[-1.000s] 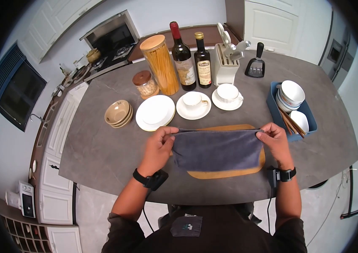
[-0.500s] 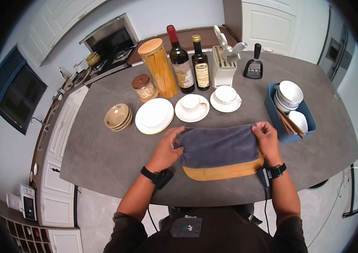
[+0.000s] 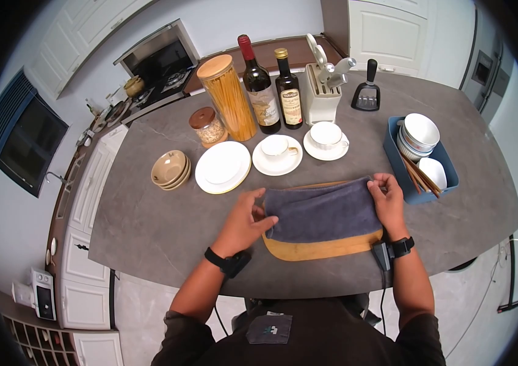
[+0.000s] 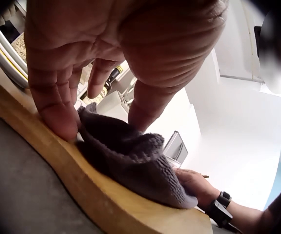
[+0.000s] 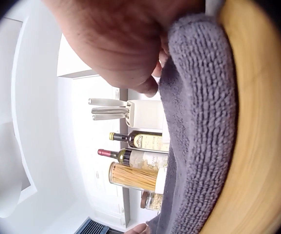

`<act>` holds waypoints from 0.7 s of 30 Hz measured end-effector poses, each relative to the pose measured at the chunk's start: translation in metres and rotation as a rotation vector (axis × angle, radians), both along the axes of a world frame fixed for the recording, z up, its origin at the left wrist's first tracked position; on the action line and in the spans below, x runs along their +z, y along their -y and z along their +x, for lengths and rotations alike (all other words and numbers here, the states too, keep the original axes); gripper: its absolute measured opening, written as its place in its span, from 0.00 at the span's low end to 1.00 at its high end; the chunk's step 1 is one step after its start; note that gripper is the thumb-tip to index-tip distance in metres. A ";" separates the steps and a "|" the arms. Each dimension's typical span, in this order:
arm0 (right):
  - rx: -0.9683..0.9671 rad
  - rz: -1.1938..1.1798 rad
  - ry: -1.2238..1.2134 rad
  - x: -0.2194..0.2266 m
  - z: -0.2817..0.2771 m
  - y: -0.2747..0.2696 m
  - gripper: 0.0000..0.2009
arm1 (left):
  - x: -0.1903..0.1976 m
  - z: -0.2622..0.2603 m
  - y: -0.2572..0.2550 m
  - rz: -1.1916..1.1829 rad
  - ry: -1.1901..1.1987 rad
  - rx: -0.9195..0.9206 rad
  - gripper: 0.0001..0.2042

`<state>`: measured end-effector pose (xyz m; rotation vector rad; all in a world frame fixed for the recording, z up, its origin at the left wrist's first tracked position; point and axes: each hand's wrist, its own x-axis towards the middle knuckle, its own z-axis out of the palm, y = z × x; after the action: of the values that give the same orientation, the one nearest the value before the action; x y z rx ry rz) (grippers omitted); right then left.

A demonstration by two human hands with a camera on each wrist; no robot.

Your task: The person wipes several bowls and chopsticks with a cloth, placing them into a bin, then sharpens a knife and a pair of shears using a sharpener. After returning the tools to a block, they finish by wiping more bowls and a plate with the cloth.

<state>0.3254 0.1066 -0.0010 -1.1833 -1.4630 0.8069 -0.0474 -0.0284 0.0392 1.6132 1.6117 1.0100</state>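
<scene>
Blue plastic bin (image 3: 395,160): stacked white bowls (image 3: 419,136), brown chopsticks (image 3: 422,178). Folded grey terry towel (image 3: 321,213): flat on oval wooden cutting board (image 3: 326,249), mid grey stone counter (image 3: 149,219). Left hand (image 3: 245,221): palm down, fingertips pinching towel's left edge. Right hand (image 3: 387,198): fingers curled, pinching towel's right far corner.

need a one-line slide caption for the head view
Both hands, left hand and right hand, hold a folded grey towel flat on a wooden cutting board, dishes and bottles behind.
</scene>
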 end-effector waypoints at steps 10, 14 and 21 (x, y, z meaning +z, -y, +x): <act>0.008 -0.054 0.091 0.006 0.012 0.019 0.25 | 0.016 0.025 0.038 -0.042 -0.317 0.092 0.25; -0.019 -0.135 0.224 0.025 0.013 0.028 0.27 | 0.004 0.028 0.044 -0.043 -0.281 0.088 0.17; 0.065 -0.067 0.254 0.017 0.019 0.029 0.23 | -0.028 0.012 0.047 -0.001 -0.022 0.121 0.07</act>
<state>0.3447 0.0771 0.0160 -1.3330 -1.6998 0.7759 -0.0351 -0.0752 0.0112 1.5463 1.7417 1.0566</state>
